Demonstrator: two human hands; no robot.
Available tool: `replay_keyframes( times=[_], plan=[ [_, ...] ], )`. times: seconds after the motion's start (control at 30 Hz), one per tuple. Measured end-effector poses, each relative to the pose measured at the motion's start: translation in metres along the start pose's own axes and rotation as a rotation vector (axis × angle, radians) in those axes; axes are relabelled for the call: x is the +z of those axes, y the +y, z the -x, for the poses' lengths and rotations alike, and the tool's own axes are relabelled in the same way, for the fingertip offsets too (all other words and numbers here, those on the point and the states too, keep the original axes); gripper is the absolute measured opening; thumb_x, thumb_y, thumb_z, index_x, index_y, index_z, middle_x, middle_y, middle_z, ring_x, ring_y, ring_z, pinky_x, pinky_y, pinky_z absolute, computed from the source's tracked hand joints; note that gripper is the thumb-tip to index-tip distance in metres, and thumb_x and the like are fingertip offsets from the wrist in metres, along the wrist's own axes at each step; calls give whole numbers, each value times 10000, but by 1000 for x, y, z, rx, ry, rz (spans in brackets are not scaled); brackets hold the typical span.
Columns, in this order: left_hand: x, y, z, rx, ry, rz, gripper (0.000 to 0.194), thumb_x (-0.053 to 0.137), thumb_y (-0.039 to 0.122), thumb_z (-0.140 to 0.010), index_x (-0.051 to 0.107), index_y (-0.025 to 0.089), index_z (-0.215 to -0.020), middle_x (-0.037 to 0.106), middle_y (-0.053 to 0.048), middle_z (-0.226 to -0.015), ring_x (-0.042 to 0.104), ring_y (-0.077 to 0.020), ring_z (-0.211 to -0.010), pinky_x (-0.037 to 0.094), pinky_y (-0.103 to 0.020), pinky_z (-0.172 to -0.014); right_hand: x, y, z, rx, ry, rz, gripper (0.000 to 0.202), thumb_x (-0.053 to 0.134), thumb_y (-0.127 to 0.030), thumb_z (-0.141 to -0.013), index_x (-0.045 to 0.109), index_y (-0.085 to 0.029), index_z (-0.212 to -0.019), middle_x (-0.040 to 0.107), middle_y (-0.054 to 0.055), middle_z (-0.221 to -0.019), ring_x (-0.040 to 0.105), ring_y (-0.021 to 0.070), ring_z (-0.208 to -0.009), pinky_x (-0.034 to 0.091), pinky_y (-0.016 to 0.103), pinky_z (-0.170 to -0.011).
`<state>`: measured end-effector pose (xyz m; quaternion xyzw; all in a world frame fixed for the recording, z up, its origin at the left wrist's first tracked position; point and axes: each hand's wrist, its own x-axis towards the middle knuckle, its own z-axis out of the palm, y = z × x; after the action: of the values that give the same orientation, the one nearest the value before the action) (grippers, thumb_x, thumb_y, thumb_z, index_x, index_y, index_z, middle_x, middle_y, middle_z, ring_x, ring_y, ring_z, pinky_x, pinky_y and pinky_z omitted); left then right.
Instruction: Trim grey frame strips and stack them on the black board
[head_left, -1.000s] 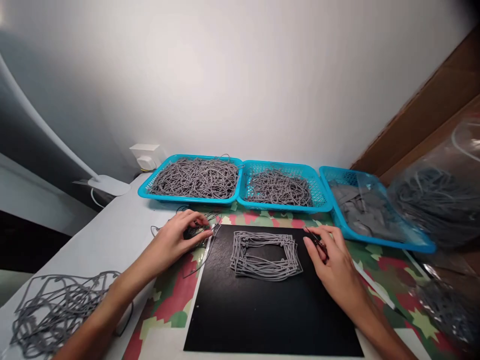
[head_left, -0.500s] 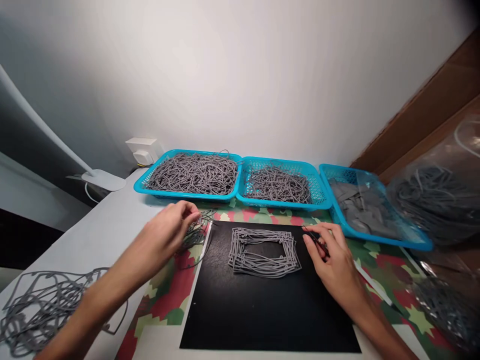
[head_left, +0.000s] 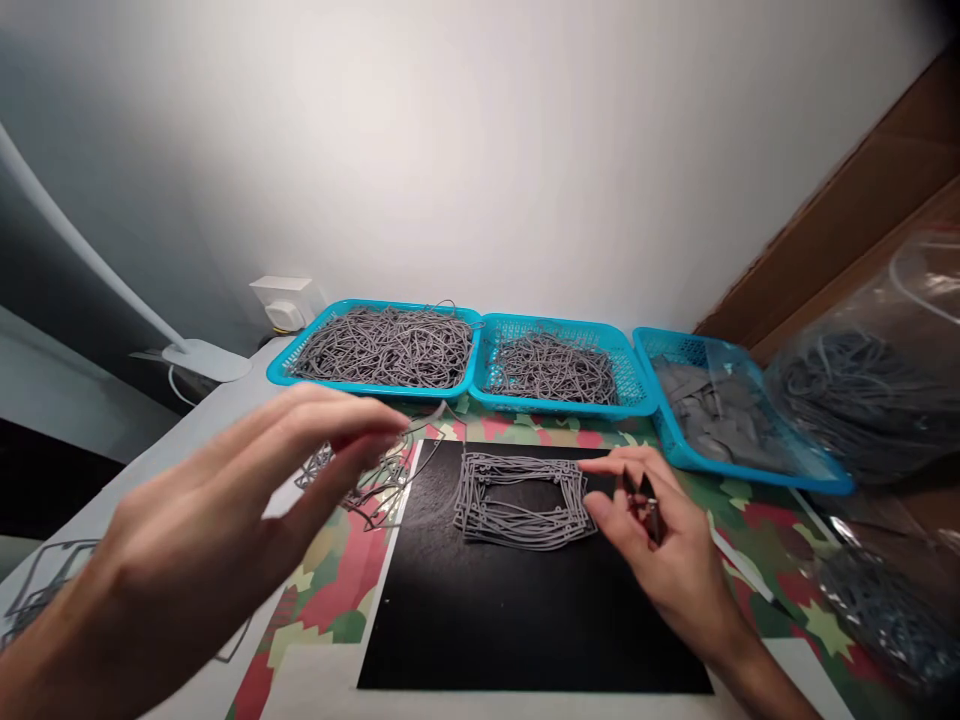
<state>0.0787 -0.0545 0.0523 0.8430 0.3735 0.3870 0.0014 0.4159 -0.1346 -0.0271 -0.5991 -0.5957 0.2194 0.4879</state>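
My left hand [head_left: 255, 500] is raised above the left side of the table, fingers curved toward the thumb and blurred. At its fingertips is a thin grey looped strand [head_left: 444, 412], apparently pinched, above a loose pile of grey strands [head_left: 375, 490]. My right hand [head_left: 664, 540] has small dark pointed snips [head_left: 646, 505] tucked in the palm. Its index finger and thumb reach to the right edge of a stack of thin grey rectangular frames [head_left: 517, 533]. That stack lies flat on a black board [head_left: 525, 620].
Two blue baskets [head_left: 367, 392] [head_left: 562, 408] of tangled grey strands stand at the back. A third blue basket [head_left: 750, 465] holds flat grey pieces. Plastic bags [head_left: 847, 400] and a white pen-like tool [head_left: 742, 565] are on the right. More grey frames [head_left: 45, 575] lie at far left.
My left hand has come up and closer, away from the loose pile, with a grey strand at its fingertips. My right hand has shifted left to the stack's edge; the snips show more plainly.
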Motion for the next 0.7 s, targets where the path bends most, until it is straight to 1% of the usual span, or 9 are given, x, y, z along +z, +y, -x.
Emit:
replay_keyframes(
  times=[0.1, 0.17, 0.2, 0.27, 0.33, 0.43, 0.53, 0.63, 0.7],
  plan=[
    [8, 18, 5, 8, -95, 196, 129, 659, 432, -1187, 760, 448, -1267, 843, 73, -1036, 806, -158, -815, 656, -272, -739, 15, -32, 6, 40, -193, -172, 517, 874, -611, -998, 816, -397, -1465, 627, 35, -1242, 493, 72, -588, 503, 241, -510],
    [11, 28, 8, -9, -196, 326, 136, 656, 435, -1179, 788, 455, -1204, 832, 59, -915, 773, -165, -676, 634, -260, -607, 23, -46, 8, 41, -289, -239, 579, 904, -610, -977, 784, -456, -1523, 616, 32, -1275, 539, 78, -641, 531, 232, -554],
    [11, 33, 10, -43, -259, 376, 151, 657, 448, -1174, 806, 446, -1153, 815, 49, -855, 744, -169, -621, 623, -262, -573, 25, -50, 9, 37, -326, -262, 502, 898, -576, -994, 816, -456, -1475, 620, 32, -1272, 586, 94, -701, 554, 232, -600],
    [10, 39, 13, -150, -383, 449, 217, 651, 485, -1170, 829, 414, -1068, 772, 31, -760, 681, -178, -549, 610, -274, -546, 24, -53, 11, 25, -385, -300, 243, 860, -478, -1041, 912, -382, -1258, 658, 36, -1195, 648, 132, -815, 567, 234, -670],
    [12, 40, 16, -267, -496, 523, 247, 643, 490, -1171, 827, 381, -1047, 741, 26, -709, 655, -184, -532, 608, -281, -550, 17, -50, 16, 63, -440, -321, 148, 829, -407, -1055, 906, -283, -1026, 697, 28, -1031, 641, 148, -812, 539, 235, -672],
    [25, 33, 23, -389, -673, 634, 225, 641, 484, -1164, 813, 348, -1116, 790, 19, -811, 735, -196, -658, 624, -269, -616, 3, -40, 25, 292, -533, -327, 236, 794, -451, -1068, 814, -236, -972, 686, -15, -799, 586, 139, -695, 484, 235, -632],
    [51, 19, 36, -428, -779, 637, 272, 605, 530, -1176, 796, 338, -1146, 830, 9, -1003, 784, -207, -879, 636, -263, -767, -3, -25, 32, 475, -583, -261, 270, 731, -470, -1100, 770, -225, -992, 677, -22, -785, 609, 153, -741, 504, 240, -695],
    [71, 6, 58, -400, -799, 621, 275, 540, 487, -1220, 749, 312, -1184, 815, -17, -1136, 775, -219, -1050, 624, -294, -935, 1, -8, 35, 466, -556, -138, 270, 689, -413, -1103, 737, -214, -927, 656, -9, -831, 589, 162, -782, 526, 241, -725],
    [74, -1, 72, -376, -771, 604, 222, 563, 449, -1221, 727, 304, -1257, 799, -47, -1236, 760, -240, -1151, 610, -331, -1028, 5, 1, 36, 440, -518, -81, 272, 678, -402, -1098, 735, -215, -910, 665, 5, -891, 595, 165, -804, 544, 234, -727]
  ],
)
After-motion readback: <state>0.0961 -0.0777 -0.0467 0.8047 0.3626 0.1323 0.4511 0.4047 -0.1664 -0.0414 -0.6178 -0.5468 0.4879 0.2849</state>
